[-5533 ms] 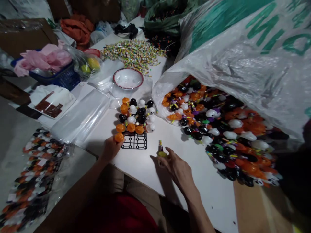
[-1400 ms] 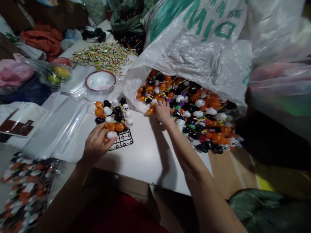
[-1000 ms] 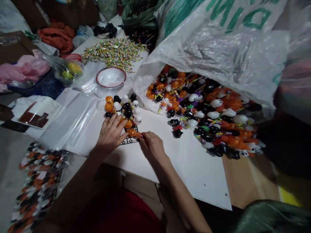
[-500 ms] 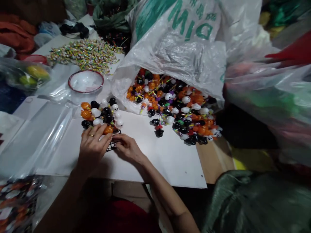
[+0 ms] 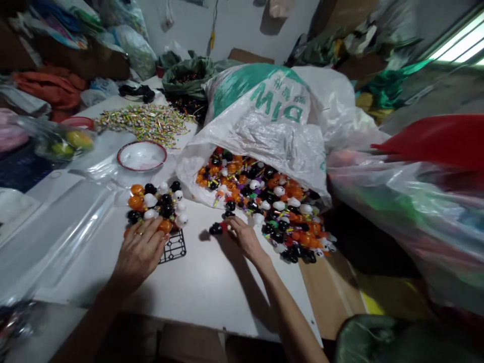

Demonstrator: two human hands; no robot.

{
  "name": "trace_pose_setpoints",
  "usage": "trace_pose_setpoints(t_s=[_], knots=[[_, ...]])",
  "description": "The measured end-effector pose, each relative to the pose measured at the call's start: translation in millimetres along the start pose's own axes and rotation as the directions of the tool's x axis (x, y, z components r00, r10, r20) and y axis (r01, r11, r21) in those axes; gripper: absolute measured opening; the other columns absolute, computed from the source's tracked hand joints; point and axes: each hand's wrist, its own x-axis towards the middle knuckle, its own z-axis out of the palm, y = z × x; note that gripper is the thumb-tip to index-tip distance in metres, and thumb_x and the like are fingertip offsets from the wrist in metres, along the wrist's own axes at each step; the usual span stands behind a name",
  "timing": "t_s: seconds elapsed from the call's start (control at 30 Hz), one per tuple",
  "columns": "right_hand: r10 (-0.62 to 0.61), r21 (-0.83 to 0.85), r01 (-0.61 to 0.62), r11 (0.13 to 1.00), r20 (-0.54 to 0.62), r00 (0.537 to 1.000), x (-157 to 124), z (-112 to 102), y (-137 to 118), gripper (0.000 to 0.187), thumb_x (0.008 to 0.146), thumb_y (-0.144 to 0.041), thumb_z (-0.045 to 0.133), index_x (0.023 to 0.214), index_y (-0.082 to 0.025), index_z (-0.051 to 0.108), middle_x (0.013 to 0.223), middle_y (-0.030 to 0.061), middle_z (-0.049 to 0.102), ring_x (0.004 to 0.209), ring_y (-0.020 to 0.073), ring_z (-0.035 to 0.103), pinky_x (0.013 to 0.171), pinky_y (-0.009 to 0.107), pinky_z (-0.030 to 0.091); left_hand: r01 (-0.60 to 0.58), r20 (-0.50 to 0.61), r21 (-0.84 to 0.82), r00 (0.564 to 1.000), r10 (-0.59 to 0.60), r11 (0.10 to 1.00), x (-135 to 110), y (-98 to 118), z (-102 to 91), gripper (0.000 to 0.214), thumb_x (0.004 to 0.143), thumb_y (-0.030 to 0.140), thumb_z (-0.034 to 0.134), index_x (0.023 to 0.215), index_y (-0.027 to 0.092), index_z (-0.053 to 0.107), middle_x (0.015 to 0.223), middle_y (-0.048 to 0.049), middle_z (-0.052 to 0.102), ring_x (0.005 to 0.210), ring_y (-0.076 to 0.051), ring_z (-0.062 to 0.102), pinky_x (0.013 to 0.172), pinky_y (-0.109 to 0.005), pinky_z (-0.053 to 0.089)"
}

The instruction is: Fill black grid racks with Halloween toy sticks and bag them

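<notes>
A black plastic grid tray (image 5: 173, 248) lies on the white table (image 5: 212, 282), its far part filled with small orange, black and white toy heads (image 5: 158, 200). My left hand (image 5: 139, 250) rests flat on the tray's near left part, fingers spread over an orange piece. My right hand (image 5: 245, 237) reaches right of the tray, its fingertips pinching a small black toy with a red part (image 5: 217, 228) at the edge of the spilled pile. The pile of toy heads (image 5: 264, 199) spills from a big white sack (image 5: 272, 121).
A white bowl with a red rim (image 5: 141, 155) stands behind the tray. A heap of small coloured sticks (image 5: 145, 121) lies at the back. Clear plastic sheeting (image 5: 53, 222) covers the left. Bulky plastic bags (image 5: 408, 212) crowd the right side.
My right hand has left the tray and moved right to the edge of the pile, closing on a black toy. My left hand stays on the tray. The camera tilted up.
</notes>
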Motion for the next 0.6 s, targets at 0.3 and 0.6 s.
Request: trace_pose_setpoints(t_s=[0.3, 0.6], knots=[[0.369, 0.738, -0.172, 0.652, -0.11, 0.923, 4.2, 116.6, -96.7, 0.025, 0.081, -0.037, 0.064, 0.098, -0.018, 0.062, 0.075, -0.0013, 0.061, 0.063, 0.0124, 0.053, 0.059, 0.023, 0.045, 0.069, 0.121, -0.022, 0.99, -0.065, 0.997, 5.6, -1.7, -6.4, 0.017, 0.094, 0.022, 0.053, 0.096, 0.014, 0.068, 0.129, -0.0142, 0.066, 0.117, -0.029, 0.061, 0.104, -0.047, 0.043], [0.224, 0.662, -0.127, 0.738, -0.063, 0.973, 21.3, 137.5, -112.9, 0.018, 0.082, -0.029, 0.054, 0.093, -0.019, 0.064, 0.087, 0.0046, 0.072, 0.078, 0.0188, 0.065, 0.074, 0.029, 0.051, 0.082, 0.077, 0.001, 0.994, -0.082, 0.997, 4.9, 5.4, -5.6, 0.014, 0.092, 0.016, 0.055, 0.097, 0.012, 0.068, 0.127, -0.0143, 0.068, 0.118, -0.03, 0.062, 0.104, -0.047, 0.045]])
